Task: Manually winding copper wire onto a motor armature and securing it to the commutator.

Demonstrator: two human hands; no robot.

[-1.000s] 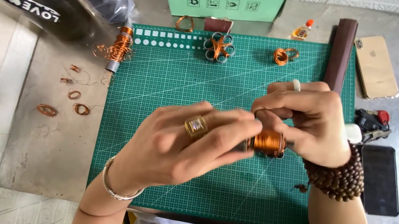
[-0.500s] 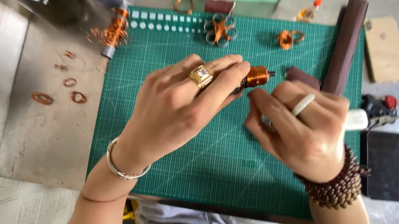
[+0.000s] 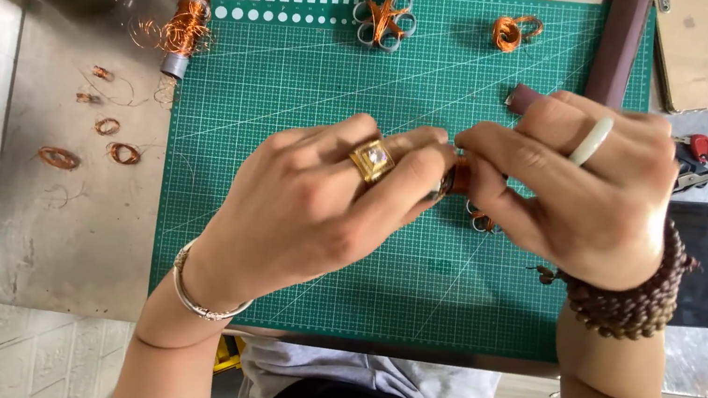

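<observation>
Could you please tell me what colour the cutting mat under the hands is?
The cutting mat is green with a pale grid, seen best in the head view.

copper coil (image 3: 461, 180) mostly hidden between hands, phone (image 3: 692, 49) cut off at top edge

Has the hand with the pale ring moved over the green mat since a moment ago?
Yes. The right hand has shifted left across the green cutting mat, closing the gap to meet the left hand around the copper coil.
</observation>
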